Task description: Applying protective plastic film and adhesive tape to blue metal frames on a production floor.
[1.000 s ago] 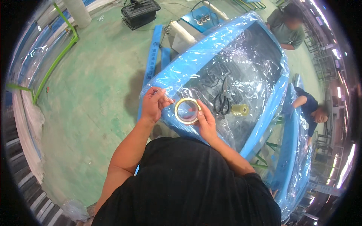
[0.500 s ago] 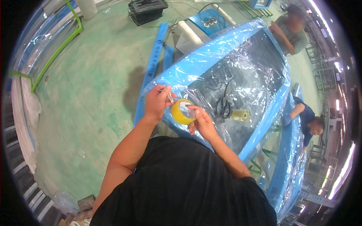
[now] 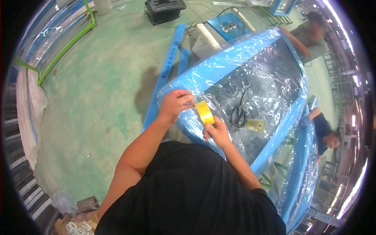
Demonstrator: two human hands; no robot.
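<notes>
My right hand grips a roll of yellow packing tape, now standing on edge above the near-left corner of a blue-edged panel wrapped in clear plastic film. Just left of the roll, my left hand has its fingers pinched together over that corner. Whatever it pinches, perhaps the tape's end or film, is too small to make out. On the panel's film, to the right of my right hand, lie dark-handled scissors and a yellowish roll.
One person has a hand on the panel's far corner. Another person leans by a second wrapped piece at right. A blue strip, a black bin and a white stand are beyond, with green rails at left.
The tape roll has turned from showing its open core to showing its yellow outer face. My left fingers have closed up beside it. The whole view has shifted slightly.
</notes>
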